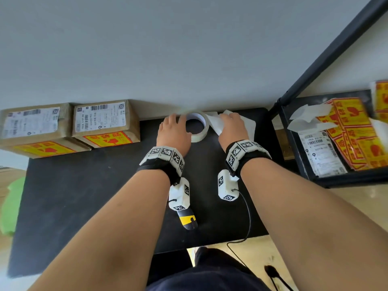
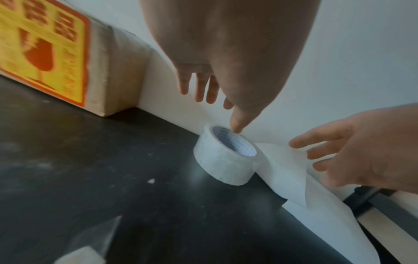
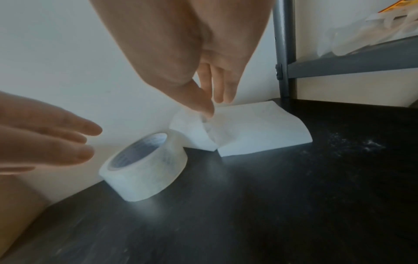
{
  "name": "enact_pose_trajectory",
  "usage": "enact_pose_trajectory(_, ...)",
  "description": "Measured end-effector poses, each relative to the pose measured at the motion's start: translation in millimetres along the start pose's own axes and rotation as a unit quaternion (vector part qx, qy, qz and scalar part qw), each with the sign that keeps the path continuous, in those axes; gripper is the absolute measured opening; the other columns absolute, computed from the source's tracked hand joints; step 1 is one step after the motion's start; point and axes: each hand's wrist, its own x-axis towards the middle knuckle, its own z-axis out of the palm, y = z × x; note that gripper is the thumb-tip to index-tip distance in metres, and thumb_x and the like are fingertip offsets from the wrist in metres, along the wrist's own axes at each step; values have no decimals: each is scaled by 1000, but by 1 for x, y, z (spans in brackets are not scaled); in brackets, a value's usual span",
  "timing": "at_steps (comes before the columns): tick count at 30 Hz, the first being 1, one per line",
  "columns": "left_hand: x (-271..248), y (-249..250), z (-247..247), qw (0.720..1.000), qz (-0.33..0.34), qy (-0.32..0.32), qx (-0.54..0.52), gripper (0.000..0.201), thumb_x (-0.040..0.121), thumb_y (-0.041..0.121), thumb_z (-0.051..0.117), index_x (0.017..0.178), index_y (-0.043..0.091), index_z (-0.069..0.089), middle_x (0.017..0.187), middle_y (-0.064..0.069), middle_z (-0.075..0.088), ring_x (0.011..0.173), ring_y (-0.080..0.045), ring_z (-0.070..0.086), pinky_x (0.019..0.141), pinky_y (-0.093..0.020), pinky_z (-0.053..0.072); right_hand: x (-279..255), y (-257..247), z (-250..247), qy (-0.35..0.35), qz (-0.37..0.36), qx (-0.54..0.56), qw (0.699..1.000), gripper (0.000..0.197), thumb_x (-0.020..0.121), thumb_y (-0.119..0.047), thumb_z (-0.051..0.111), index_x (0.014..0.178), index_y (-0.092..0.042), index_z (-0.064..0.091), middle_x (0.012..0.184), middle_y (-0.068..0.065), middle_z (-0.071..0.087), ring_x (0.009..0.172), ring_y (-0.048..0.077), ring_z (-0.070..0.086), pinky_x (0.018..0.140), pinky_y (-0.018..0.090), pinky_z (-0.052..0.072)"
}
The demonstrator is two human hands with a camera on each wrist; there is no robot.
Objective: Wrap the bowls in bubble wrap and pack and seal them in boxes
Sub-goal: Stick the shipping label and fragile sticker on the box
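A roll of clear tape (image 1: 198, 136) (image 2: 221, 160) (image 3: 147, 175) lies flat on the black table (image 1: 84, 196), against the wall. My left hand (image 1: 174, 129) (image 2: 237, 80) hovers over its left side with straight, spread fingers; the thumb tip touches the roll's top rim. My right hand (image 1: 231, 127) (image 3: 212, 96) is just right of the roll, over white paper sheets (image 1: 248, 124) (image 2: 285, 171) (image 3: 260, 128). Its fingers are straight and its thumb tip touches a curled-up paper edge. Two taped cardboard boxes (image 1: 105, 122) (image 1: 35, 127) with labels and yellow-red stickers stand at the back left. No bowl or bubble wrap shows.
A yellow-and-black utility knife (image 1: 188, 221) lies on the table under my left wrist. A black shelf (image 1: 346, 177) on the right holds yellow-red stickers (image 1: 352, 127) and shipping labels (image 1: 321, 152). Its dark post (image 1: 327, 53) rises beside the table's back right corner. A cable (image 1: 248, 217) hangs off the table's front edge.
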Motion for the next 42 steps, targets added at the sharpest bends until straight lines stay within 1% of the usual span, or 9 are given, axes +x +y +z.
enact_pose_trajectory(3,-27,-14,-5,1000,-14,1,21,54,94,26,52,145,16,35,148,-10,34,137,-27,31,112,-38,25,-18,-10,-1,26,-36,-8,999,46,81,5,48,124,-12,55,127,14,45,117,33,46,78,35,41)
enact_pose_trajectory(6,-52,-28,-8,999,-34,-10,38,57,96,28,50,148,16,30,152,-9,30,139,-26,27,113,-38,24,-40,-23,0,34,-59,1,998,40,81,5,45,116,-8,56,121,16,49,112,34,48,76,36,42)
enact_pose_trajectory(14,-101,-68,-5,996,-50,-56,53,56,97,28,49,147,16,30,151,-8,32,138,-27,30,112,-38,27,-105,-48,41,-55,-37,8,998,39,93,-18,55,132,-19,50,124,8,53,116,28,53,91,41,48)
enact_pose_trajectory(21,-140,-108,-3,994,-32,-83,57,51,96,24,48,145,16,34,149,-7,35,136,-27,33,111,-37,28,-153,-61,85,-173,26,-41,984,42,87,-33,65,118,-13,47,116,9,56,107,29,57,88,42,50)
enact_pose_trajectory(28,-156,-126,-4,994,-17,-93,59,50,97,24,48,144,16,35,149,-7,34,137,-26,31,112,-37,28,-171,-71,108,-163,39,-97,981,61,85,-29,72,132,-10,38,128,13,49,116,30,54,91,38,48)
enact_pose_trajectory(31,-157,-128,-6,994,-13,-95,54,50,97,25,48,144,16,35,150,-7,33,137,-27,31,112,-38,28,-172,-77,107,-160,55,-95,981,48,87,-22,64,127,-9,42,125,15,50,113,32,54,86,36,46)
enact_pose_trajectory(37,-151,-126,-18,996,-4,-78,51,49,96,23,48,143,16,36,149,-7,34,136,-27,32,111,-37,28,-168,-98,83,-137,83,21,987,30,101,-17,33,118,-2,53,119,19,55,112,37,54,91,39,45)
enact_pose_trajectory(40,-144,-121,-26,997,1,-70,45,49,97,22,47,144,16,35,150,-8,33,136,-27,32,111,-38,28,-161,-103,72,-108,128,112,980,26,100,-32,33,86,-14,47,90,10,61,82,32,68,65,33,47)
enact_pose_trajectory(42,-139,-118,-31,997,2,-61,44,49,96,22,47,144,16,35,149,-7,34,136,-27,32,111,-38,28,-157,-107,66,-98,145,137,975,26,98,-33,37,79,-17,42,81,6,59,66,27,68,58,31,48)
